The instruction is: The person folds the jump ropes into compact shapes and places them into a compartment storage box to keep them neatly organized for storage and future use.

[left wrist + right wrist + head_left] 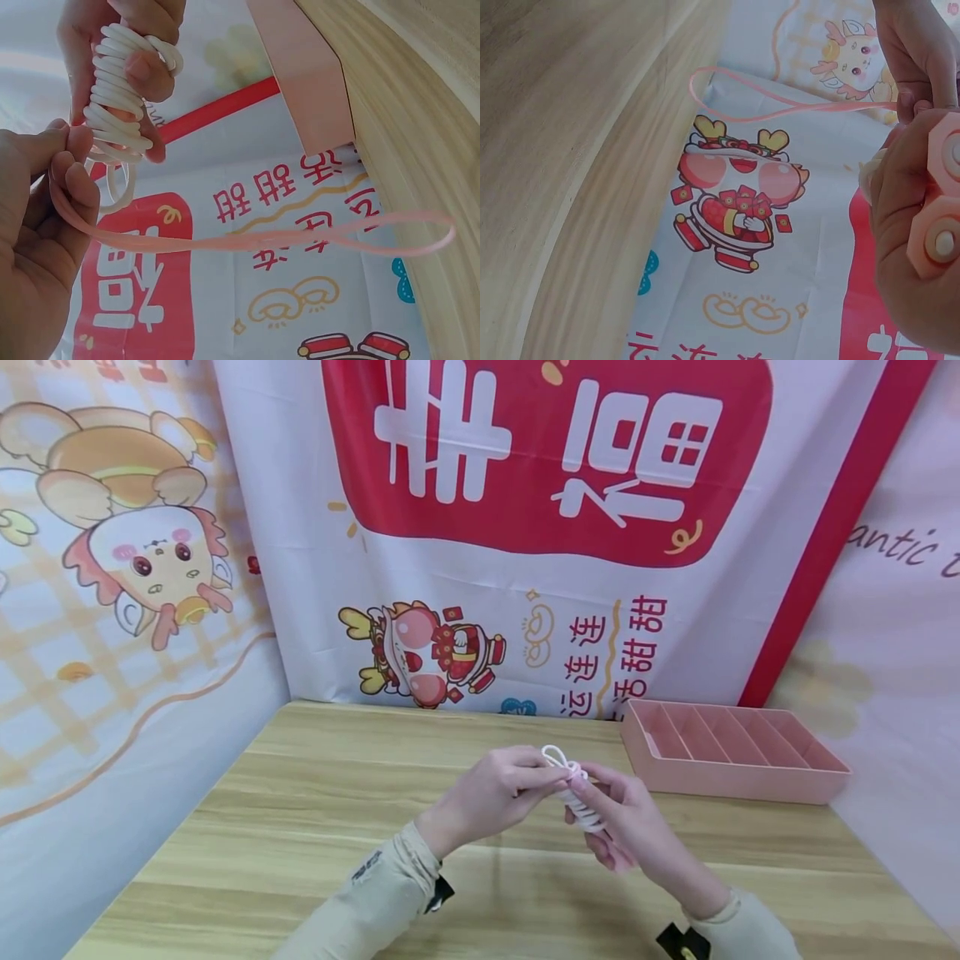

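Observation:
A skipping rope [588,814] with white cord is wound into a tight bundle. Its two pink handles [922,251] show octagonal ends in the right wrist view. My right hand [637,818] grips the bundle, its thumb across the coils. With thumb and fingertips my left hand [491,793] pinches a thin pink band [217,243] at the end of the coils. The band stretches away from the fingers as a long narrow loop. Beside the left fingers, a loose loop of white cord [129,187] sticks out. The pinched part of the band is hidden by the fingers.
A pink box [738,777] with several narrow compartments stands at the table's back right, beyond my right hand. Under both hands lies the wood-grain table [315,810]. Printed cloth [300,568] hangs along the back and both sides.

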`<state>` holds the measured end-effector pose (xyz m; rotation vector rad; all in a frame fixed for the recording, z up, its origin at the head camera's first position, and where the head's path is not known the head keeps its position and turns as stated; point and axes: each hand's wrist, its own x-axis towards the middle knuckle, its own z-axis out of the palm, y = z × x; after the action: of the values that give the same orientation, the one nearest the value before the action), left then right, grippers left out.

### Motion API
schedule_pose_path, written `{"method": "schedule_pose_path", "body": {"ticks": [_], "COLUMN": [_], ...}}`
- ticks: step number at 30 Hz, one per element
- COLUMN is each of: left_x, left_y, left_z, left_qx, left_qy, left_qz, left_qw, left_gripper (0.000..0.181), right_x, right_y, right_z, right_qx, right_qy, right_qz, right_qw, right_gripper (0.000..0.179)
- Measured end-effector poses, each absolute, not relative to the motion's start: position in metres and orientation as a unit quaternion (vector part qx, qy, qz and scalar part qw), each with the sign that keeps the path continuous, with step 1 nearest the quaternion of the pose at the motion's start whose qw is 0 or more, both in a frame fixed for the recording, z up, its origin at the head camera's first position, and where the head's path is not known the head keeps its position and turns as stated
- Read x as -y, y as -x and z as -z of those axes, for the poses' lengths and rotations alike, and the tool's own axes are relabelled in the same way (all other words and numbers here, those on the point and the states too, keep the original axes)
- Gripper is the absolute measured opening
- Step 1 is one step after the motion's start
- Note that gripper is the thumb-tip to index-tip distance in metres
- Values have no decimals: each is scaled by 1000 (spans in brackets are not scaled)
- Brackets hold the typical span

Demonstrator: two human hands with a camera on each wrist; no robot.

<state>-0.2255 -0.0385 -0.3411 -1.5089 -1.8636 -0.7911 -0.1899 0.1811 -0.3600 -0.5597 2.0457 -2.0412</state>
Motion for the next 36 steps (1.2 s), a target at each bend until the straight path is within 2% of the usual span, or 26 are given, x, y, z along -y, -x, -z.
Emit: {"method": "schedule_pose_path", "body": {"ticks": [5,15,21,32,36], "left_x": [40,44,43,39,39], "left_y": [227,227,227,224,224], "left_z": [342,340,341,342,343], "left_qx": [703,699,692,708,711], "left_qy": [568,560,569,580,579], "left_qz": [306,307,309,263,240], "left_qw": [297,322,318,305,320], "left_gripper": [29,26,23,29,30], "right_x": [-183,-185,-187,-184,-184], "right_y": [191,191,193,194,193], "right_z": [361,357,357,359,357], "right_qx": [-646,-621,-621,-668,-697], "right_qy": [193,208,205,181,195], "right_qz": [730,750,749,717,687], "right_qw": [107,99,104,81,66], "right_gripper": [39,35,35,36,36]}}
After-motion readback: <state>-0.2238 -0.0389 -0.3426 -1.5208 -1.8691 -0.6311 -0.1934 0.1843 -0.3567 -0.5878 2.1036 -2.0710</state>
